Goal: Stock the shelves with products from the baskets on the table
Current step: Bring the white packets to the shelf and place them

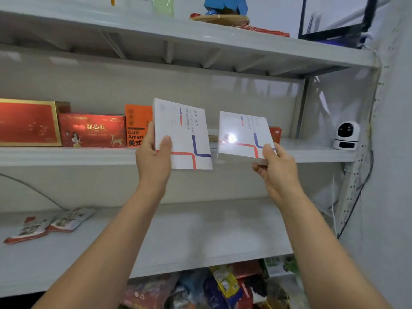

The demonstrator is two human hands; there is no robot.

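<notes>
Left hand (153,157): gripped left box (182,134) by its lower left corner, thumb on the face; box upright, in front of the middle shelf (66,156) edge; right hand (276,166): pinched right box (240,137) by its lower right corner; this box at 3 o'clock of the left one, apart, tilted; coffee box (137,126): on the shelf, at 9 o'clock of left box; camera (346,136): on the shelf, at 3 o'clock of right box.

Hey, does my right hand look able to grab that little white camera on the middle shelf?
Probably not yet: the right hand grips a white box, so it is occupied. The way itself looks open, with bare shelf between the box and the camera.
</notes>
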